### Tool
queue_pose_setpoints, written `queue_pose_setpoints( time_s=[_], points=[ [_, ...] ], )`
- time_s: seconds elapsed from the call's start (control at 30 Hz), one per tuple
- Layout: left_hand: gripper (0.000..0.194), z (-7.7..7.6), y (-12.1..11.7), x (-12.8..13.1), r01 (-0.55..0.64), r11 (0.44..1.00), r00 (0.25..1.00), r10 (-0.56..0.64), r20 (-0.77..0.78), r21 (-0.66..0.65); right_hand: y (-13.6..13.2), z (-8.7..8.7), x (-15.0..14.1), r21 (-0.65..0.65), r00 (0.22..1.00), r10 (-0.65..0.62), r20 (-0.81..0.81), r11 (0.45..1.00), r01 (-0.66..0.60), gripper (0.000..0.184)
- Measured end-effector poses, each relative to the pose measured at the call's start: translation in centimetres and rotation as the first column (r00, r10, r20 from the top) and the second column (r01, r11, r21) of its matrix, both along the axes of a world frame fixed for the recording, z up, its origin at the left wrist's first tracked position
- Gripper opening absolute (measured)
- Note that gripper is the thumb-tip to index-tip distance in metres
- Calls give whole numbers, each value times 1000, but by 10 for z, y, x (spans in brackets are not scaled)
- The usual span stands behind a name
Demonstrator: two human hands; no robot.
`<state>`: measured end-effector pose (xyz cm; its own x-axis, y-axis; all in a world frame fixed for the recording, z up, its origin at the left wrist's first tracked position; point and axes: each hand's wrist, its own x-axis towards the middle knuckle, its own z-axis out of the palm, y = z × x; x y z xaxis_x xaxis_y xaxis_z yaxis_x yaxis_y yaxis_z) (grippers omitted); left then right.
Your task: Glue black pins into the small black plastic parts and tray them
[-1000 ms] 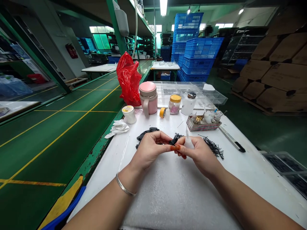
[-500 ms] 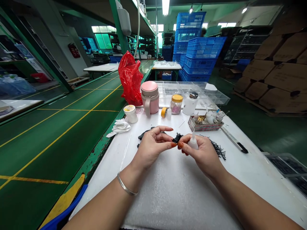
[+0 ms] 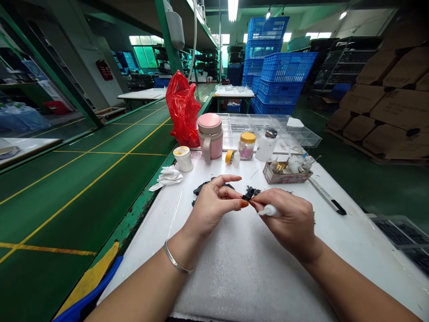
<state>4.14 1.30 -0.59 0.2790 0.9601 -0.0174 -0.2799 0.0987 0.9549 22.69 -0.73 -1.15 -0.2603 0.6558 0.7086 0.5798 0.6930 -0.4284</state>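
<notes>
Between thumb and fingers, my left hand [image 3: 209, 203] pinches a small black part [image 3: 248, 194] over the middle of the white table. My right hand [image 3: 290, 221] is closed around a small white squeeze bottle [image 3: 271, 211], whose nozzle tilts to the left. The right thumb and fingertips meet at the black part's near right edge; whether they grip anything else there is too small to tell. Just behind lie several tiny black pieces [image 3: 257, 191]. Larger black pieces [image 3: 198, 188] show partly behind my left hand. The right hand hides most of a pile of thin black pins.
A patterned box [image 3: 287, 178] of small bottles and a knife [image 3: 326, 195] lie to the right. At the back stand a pink mug [image 3: 210, 138], a yellow-lidded jar [image 3: 247, 146], a white bottle [image 3: 266, 145] and a red bag [image 3: 182, 109]. A white glove [image 3: 166, 177] lies left.
My right hand has rolled over, back of the hand upward. The squeeze bottle in it has tipped from upright to pointing left. My left hand stays nearly still.
</notes>
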Motion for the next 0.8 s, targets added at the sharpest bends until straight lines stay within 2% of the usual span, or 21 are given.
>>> queue_pose_setpoints(
  time_s=[0.1, 0.17, 0.4, 0.5, 0.8],
  points=[
    [64, 1, -1, 0, 2, 1000, 1000, -2, -5, 12, 1, 1, 0, -173, 995, -44, -91, 984, 27, 4],
    [64, 1, -1, 0, 0, 1000, 1000, 0, -10, 24, 1, 1, -1, -261, 989, -53, -136, 965, 16, 6],
    [65, 4, -3, 3, -4, 999, 999, 6, -37, 54, 1, 2, -3, -469, 956, -39, -289, 877, -105, 16],
    [65, 3, -3, 4, -9, 998, 999, 12, -48, 58, 3, 1, -2, -503, 944, -40, -327, 853, -138, 21],
    [68, 2, -1, 2, 1, 997, 997, 5, -80, 77, 7, 4, 0, -522, 915, -34, -402, 829, -198, 28]
  ],
)
